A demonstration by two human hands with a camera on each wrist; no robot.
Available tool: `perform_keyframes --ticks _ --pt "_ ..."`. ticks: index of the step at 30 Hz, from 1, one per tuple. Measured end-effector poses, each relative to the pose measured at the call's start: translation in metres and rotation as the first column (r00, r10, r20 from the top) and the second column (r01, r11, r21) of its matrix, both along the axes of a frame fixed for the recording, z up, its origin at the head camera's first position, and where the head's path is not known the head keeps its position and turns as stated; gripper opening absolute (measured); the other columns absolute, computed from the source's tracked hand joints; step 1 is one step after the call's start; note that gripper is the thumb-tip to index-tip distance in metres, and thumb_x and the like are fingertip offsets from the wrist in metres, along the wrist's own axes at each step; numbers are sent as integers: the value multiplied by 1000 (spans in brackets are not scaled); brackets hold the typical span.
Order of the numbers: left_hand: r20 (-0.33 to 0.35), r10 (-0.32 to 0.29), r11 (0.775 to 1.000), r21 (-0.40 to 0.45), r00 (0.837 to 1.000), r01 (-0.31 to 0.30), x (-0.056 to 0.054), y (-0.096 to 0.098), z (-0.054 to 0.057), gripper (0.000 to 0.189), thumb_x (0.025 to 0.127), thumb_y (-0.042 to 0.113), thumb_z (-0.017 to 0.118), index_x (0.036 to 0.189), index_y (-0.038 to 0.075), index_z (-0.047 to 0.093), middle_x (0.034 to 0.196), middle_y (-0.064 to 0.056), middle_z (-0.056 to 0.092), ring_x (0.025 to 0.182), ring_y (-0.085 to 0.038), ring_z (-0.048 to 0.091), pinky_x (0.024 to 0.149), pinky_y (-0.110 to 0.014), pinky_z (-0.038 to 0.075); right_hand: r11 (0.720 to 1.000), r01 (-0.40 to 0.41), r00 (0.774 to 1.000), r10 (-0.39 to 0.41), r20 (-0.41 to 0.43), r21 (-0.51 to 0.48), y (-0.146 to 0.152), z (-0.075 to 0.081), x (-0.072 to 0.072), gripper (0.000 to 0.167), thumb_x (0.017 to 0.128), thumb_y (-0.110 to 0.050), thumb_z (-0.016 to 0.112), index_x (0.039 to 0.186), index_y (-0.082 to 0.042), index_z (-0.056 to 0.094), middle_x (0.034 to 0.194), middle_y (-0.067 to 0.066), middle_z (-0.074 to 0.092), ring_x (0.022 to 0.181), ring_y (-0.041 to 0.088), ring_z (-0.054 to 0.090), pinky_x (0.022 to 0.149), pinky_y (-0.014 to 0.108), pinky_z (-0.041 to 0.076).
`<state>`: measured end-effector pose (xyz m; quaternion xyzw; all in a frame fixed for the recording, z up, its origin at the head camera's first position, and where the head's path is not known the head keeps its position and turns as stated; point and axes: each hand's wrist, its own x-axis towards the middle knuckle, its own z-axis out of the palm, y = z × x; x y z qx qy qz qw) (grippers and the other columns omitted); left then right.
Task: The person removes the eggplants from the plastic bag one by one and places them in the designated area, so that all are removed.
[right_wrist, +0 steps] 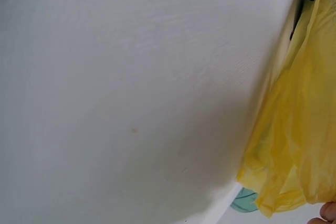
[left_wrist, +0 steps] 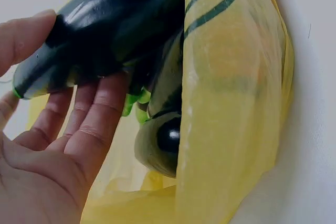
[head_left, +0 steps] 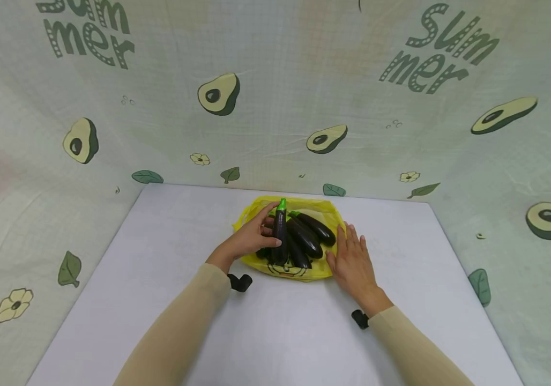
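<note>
My left hand (head_left: 250,236) grips a dark purple eggplant (head_left: 280,236) with a bright green stem, thumb on one side and fingers on the other. In the left wrist view this eggplant (left_wrist: 115,24) lies across the fingers, partly over the bag's opening. Under and beside it, several more eggplants (head_left: 305,238) lie in a yellow plastic bag (head_left: 321,272) with a printed cartoon face. My right hand (head_left: 352,262) rests with straight fingers against the bag's right side. The right wrist view shows the bag (right_wrist: 299,129) and only some fingertips at its lower right corner.
The bag lies on a white table (head_left: 275,327) near its back edge. Behind and at the sides hangs a pale cloth (head_left: 275,96) printed with avocados, leaves and flowers. Black wrist-camera pieces (head_left: 240,283) stick out by both wrists.
</note>
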<state>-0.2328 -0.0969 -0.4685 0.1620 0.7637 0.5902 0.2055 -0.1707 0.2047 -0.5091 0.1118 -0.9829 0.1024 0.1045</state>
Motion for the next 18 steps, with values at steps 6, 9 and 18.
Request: perform_keyframes --ticks 6,9,18 --pt "-46 37 998 -40 998 -39 3 -2 3 92 95 15 80 156 59 27 144 -14 48 120 -31 65 97 -48 59 1000 -4 1000 4 -9 -5 2 -1 1 76 108 -32 56 163 9 23 169 31 27 159 45 24 128 64 19" --pt "-45 61 998 -27 997 -62 3 -2 4 88 95 17 80 156 56 29 141 -14 49 120 -31 66 96 -48 59 1000 -5 1000 5 -12 -5 3 0 1 76 108 -32 56 163 10 23 168 31 27 159 45 24 128 64 20" --pt "-58 69 998 9 996 -68 8 -7 14 83 97 22 79 157 55 31 140 -13 50 116 -30 66 98 -47 58 1000 -4 1000 4 -4 -7 4 -1 1 76 108 -32 56 163 9 22 169 31 26 159 45 22 128 64 18"
